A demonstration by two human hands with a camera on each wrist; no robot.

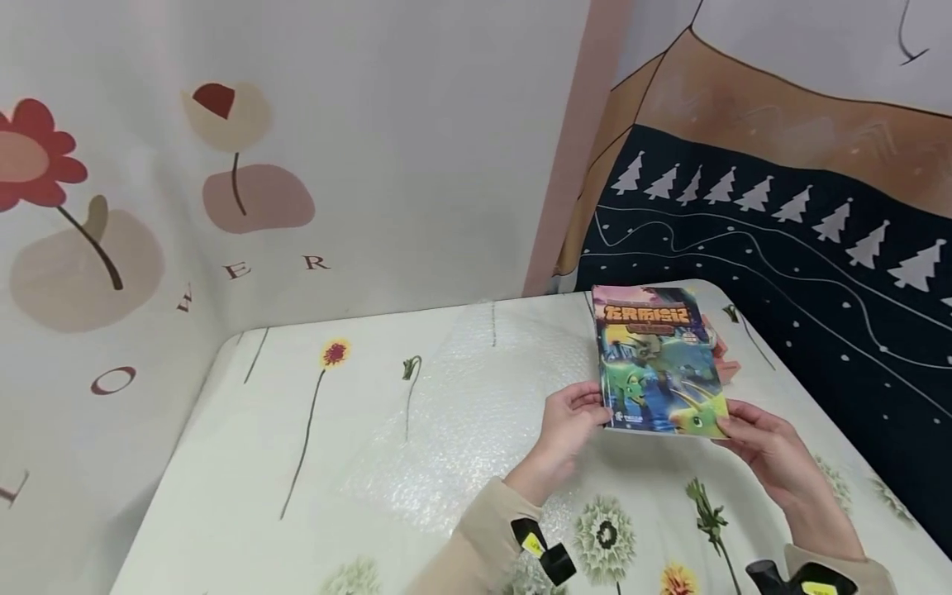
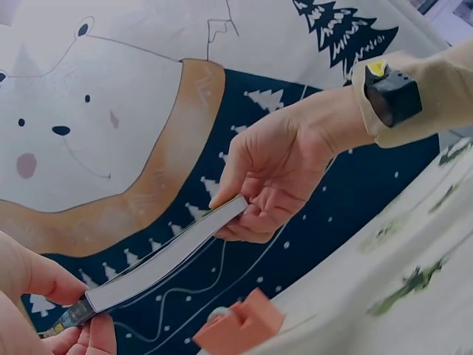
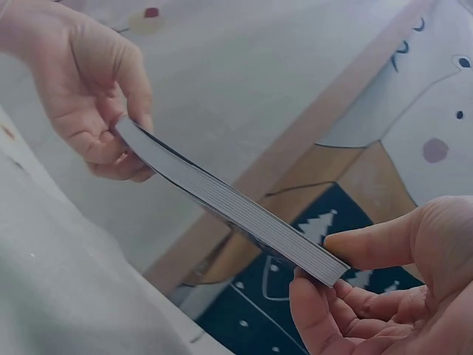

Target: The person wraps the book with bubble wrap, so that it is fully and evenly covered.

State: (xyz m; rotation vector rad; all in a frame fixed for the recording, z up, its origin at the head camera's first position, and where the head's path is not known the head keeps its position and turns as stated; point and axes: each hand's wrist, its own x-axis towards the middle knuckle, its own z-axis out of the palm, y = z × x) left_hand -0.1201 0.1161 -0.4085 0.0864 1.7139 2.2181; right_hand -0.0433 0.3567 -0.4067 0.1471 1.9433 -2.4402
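Note:
A thin paperback book (image 1: pixel 658 364) with a colourful cartoon cover is held up over the right part of the table, cover facing the head camera. My left hand (image 1: pixel 567 426) pinches its lower left corner, thumb on the cover. At the lower right corner my right hand (image 1: pixel 773 450) grips it the same way. Both wrist views show the white page edges (image 3: pixel 236 207) between the two hands; the book bows slightly. Behind it, partly hidden, is a coral-coloured tape dispenser (image 2: pixel 240 324).
A sheet of bubble wrap (image 1: pixel 446 421) lies across the middle of the white, flower-printed table (image 1: pixel 238 496). A pale curtain (image 1: pixel 409 165) with flower prints hangs at the back and left. Dark blue fabric (image 1: pixel 773 248) with white trees borders the right side.

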